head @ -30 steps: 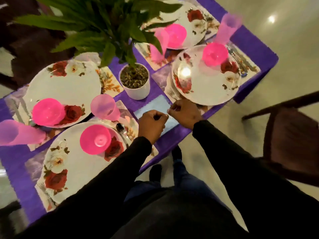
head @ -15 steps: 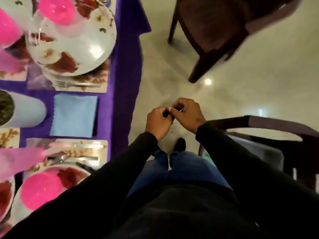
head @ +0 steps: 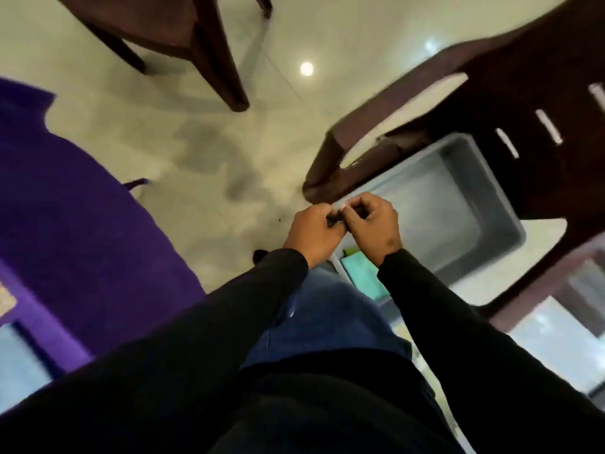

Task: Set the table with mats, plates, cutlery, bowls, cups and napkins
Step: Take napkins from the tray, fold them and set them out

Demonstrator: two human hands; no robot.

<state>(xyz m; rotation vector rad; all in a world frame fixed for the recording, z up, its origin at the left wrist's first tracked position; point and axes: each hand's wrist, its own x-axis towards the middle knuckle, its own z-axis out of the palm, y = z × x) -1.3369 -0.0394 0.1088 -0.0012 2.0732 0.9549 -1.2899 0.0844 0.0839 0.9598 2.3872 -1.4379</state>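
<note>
- Fingers (head: 352, 214) of both hands are curled, pinching one small dark object (head: 334, 220) between them; what it is cannot be told.
- Left hand (head: 312, 232) and right hand (head: 373, 224) touch at the fingertips, above the floor (head: 196, 152).
- Just behind the hands a grey tub (head: 458, 204) sits on a dark chair (head: 491, 77), with a turquoise cloth (head: 363, 273) at its near end.
- Purple cloth covers the surface (head: 65, 208) to the left; a pale blue napkin (head: 16, 362) lies on it, blurred.
- Another chair (head: 183, 31) stands farther off.
</note>
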